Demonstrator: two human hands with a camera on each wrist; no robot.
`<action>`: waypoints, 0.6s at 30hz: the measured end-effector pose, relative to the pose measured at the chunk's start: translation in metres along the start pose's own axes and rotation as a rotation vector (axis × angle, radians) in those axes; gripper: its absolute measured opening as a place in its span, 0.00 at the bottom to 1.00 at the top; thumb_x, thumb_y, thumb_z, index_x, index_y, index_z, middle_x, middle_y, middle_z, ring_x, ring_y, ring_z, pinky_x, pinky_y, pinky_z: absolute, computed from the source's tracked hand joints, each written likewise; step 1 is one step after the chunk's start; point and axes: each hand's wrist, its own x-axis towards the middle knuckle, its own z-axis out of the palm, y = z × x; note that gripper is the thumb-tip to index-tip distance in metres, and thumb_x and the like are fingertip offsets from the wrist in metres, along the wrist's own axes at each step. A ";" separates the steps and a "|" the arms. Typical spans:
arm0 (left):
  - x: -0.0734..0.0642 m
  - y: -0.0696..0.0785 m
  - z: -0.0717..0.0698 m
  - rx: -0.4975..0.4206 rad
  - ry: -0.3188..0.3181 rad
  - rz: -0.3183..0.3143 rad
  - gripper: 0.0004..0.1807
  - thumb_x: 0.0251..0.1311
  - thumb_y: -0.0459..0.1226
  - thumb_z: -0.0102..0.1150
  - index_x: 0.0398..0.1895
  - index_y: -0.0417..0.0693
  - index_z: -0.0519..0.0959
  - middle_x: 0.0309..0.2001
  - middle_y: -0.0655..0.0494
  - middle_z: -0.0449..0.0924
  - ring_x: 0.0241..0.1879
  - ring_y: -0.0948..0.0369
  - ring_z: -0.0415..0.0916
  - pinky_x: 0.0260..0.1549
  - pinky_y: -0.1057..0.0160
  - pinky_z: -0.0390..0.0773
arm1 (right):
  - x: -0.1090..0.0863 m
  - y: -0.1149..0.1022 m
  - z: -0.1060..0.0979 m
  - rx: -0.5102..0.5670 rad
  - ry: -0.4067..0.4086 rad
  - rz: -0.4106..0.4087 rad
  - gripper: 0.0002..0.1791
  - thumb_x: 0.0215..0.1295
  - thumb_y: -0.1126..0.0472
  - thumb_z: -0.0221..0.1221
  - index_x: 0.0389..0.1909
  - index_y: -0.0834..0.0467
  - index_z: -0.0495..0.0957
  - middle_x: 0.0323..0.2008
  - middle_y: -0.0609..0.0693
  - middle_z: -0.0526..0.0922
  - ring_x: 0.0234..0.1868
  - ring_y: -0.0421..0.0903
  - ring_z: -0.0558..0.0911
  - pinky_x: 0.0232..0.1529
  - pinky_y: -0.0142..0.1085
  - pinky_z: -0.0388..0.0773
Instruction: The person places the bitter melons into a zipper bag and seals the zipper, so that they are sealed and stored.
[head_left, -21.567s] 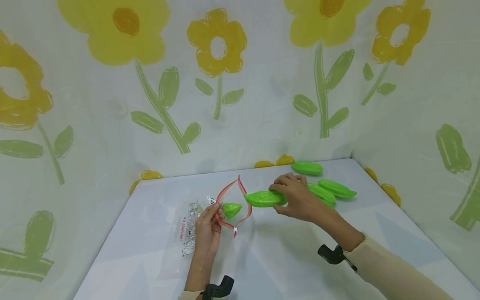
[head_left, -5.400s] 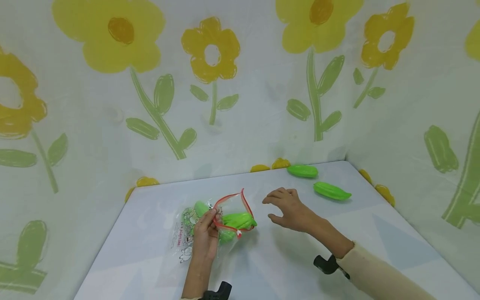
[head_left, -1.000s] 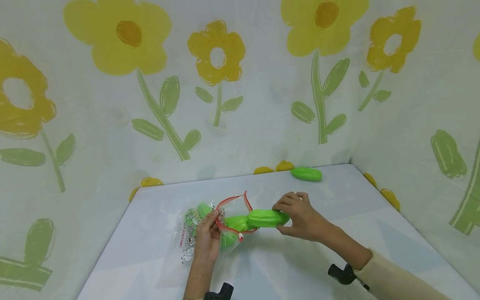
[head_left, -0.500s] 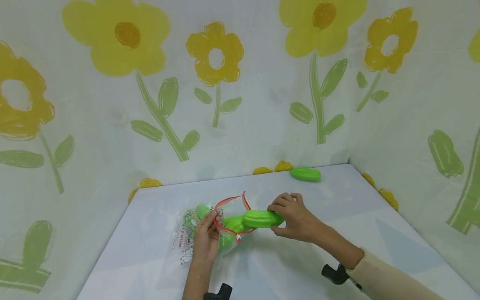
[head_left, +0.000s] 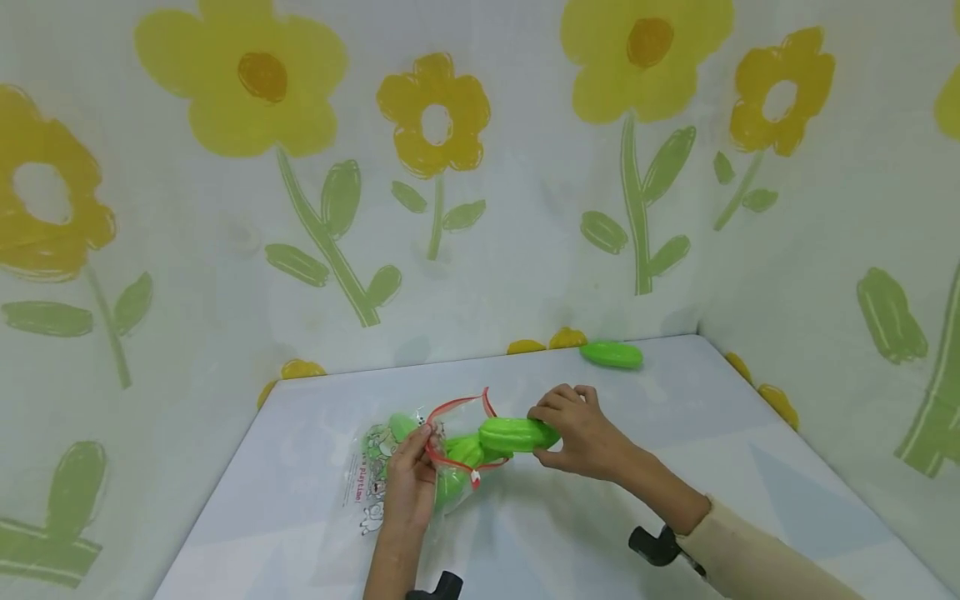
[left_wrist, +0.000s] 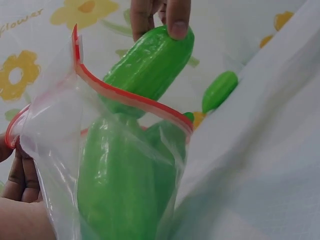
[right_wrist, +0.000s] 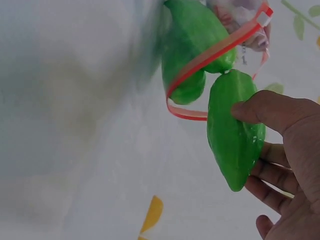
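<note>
Flowered backdrop [head_left: 510, 283] rises behind a pale table [head_left: 562, 533]. The right hand [head_left: 585, 435] pinches a gourd [head_left: 514, 435] between thumb and fingers, the gourd's end at the red-edged mouth of a clear bag [head_left: 372, 496]. The left hand [head_left: 410, 479] grips the bag beside that mouth. More gourds [head_left: 452, 485] sit inside. Red print [head_left: 359, 483] on the bag seems to read "playtime!", its start unclear. A far gourd [head_left: 612, 355] lies by the table's back edge. Upon the backdrop, the left wrist view shows "flower".

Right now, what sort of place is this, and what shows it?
Probably a staged recording booth: a pale table, flowered walls at its edge, and black wrist cameras.
</note>
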 end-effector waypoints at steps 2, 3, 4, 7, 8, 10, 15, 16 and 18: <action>0.000 0.000 0.000 0.001 -0.003 0.003 0.06 0.69 0.32 0.59 0.33 0.42 0.82 0.29 0.55 0.79 0.29 0.66 0.76 0.31 0.74 0.79 | 0.003 0.001 0.000 -0.006 0.011 -0.002 0.20 0.48 0.54 0.76 0.43 0.52 0.83 0.41 0.43 0.80 0.49 0.45 0.73 0.51 0.54 0.63; 0.000 0.000 0.000 0.002 -0.008 0.004 0.06 0.69 0.33 0.59 0.33 0.42 0.82 0.29 0.55 0.79 0.29 0.66 0.76 0.31 0.74 0.79 | 0.004 0.002 0.000 -0.010 0.015 -0.003 0.20 0.48 0.54 0.76 0.43 0.52 0.83 0.41 0.43 0.80 0.49 0.45 0.73 0.50 0.54 0.64; 0.000 -0.001 0.000 0.000 -0.010 0.004 0.06 0.69 0.32 0.59 0.34 0.42 0.82 0.29 0.55 0.79 0.29 0.66 0.76 0.31 0.74 0.79 | 0.005 0.003 -0.001 -0.011 0.017 -0.003 0.21 0.48 0.54 0.76 0.43 0.53 0.83 0.41 0.43 0.80 0.49 0.45 0.73 0.50 0.54 0.64; 0.000 -0.001 0.000 -0.008 -0.013 0.002 0.05 0.70 0.33 0.58 0.35 0.41 0.81 0.30 0.55 0.79 0.30 0.66 0.76 0.31 0.73 0.79 | 0.009 0.005 0.000 -0.014 0.010 0.007 0.21 0.48 0.54 0.76 0.43 0.53 0.83 0.41 0.43 0.80 0.49 0.45 0.73 0.50 0.54 0.63; 0.000 -0.001 0.000 -0.012 -0.014 0.000 0.05 0.70 0.33 0.58 0.35 0.41 0.81 0.30 0.54 0.79 0.30 0.66 0.76 0.31 0.73 0.79 | 0.010 0.006 0.001 -0.016 0.007 0.010 0.21 0.48 0.54 0.77 0.43 0.53 0.83 0.41 0.44 0.80 0.49 0.46 0.73 0.50 0.54 0.63; 0.000 0.000 0.000 -0.018 -0.013 -0.002 0.05 0.70 0.33 0.58 0.36 0.41 0.81 0.31 0.54 0.79 0.30 0.65 0.76 0.31 0.73 0.79 | 0.013 0.006 0.002 -0.013 0.000 0.018 0.21 0.48 0.54 0.76 0.43 0.53 0.84 0.41 0.44 0.80 0.49 0.46 0.73 0.50 0.54 0.63; 0.000 -0.001 0.000 -0.032 -0.022 -0.011 0.05 0.69 0.33 0.59 0.36 0.41 0.81 0.31 0.54 0.80 0.30 0.66 0.77 0.31 0.74 0.79 | 0.021 0.004 0.010 -0.011 -0.028 0.026 0.20 0.50 0.54 0.75 0.45 0.53 0.84 0.41 0.43 0.80 0.50 0.46 0.73 0.51 0.54 0.62; 0.000 -0.001 0.000 -0.035 -0.025 -0.014 0.05 0.69 0.32 0.59 0.36 0.41 0.81 0.31 0.54 0.80 0.30 0.66 0.77 0.32 0.73 0.79 | 0.022 0.003 0.012 -0.008 -0.035 0.025 0.20 0.51 0.54 0.75 0.45 0.53 0.84 0.41 0.43 0.80 0.51 0.46 0.72 0.51 0.54 0.62; 0.000 -0.002 0.000 -0.036 -0.029 -0.019 0.05 0.70 0.33 0.58 0.36 0.41 0.81 0.32 0.54 0.80 0.31 0.66 0.78 0.32 0.73 0.79 | 0.025 0.000 0.015 -0.004 -0.049 0.022 0.21 0.51 0.53 0.75 0.46 0.53 0.84 0.42 0.44 0.80 0.51 0.46 0.73 0.52 0.54 0.62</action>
